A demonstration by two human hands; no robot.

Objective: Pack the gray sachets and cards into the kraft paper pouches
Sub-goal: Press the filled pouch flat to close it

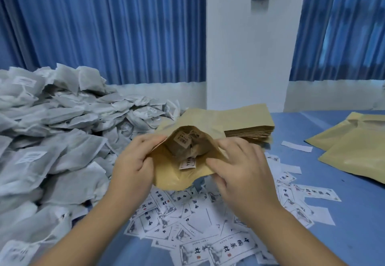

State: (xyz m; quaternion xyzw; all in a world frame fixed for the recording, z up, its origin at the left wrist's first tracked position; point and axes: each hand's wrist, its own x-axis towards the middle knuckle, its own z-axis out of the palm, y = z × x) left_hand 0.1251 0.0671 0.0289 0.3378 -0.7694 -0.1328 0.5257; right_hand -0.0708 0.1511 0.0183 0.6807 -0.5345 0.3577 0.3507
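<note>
Both my hands hold one kraft paper pouch (166, 177) above the table, its mouth open towards me. My left hand (133, 161) grips the pouch's left edge, thumb on the front wall. My right hand (241, 161) pinches the right edge. Inside the pouch lie gray sachets (183, 142) with a small label, and a white card (187, 164) sticks up near the front. A big heap of gray sachets (62, 132) covers the table's left side. Printed white cards (200, 220) lie scattered under my hands.
A flat stack of kraft pouches (248, 128) sits just behind the held pouch. More pouches (354, 151) lie at the right on the blue table (343, 213). Blue curtains and a white wall with a switch plate stand behind.
</note>
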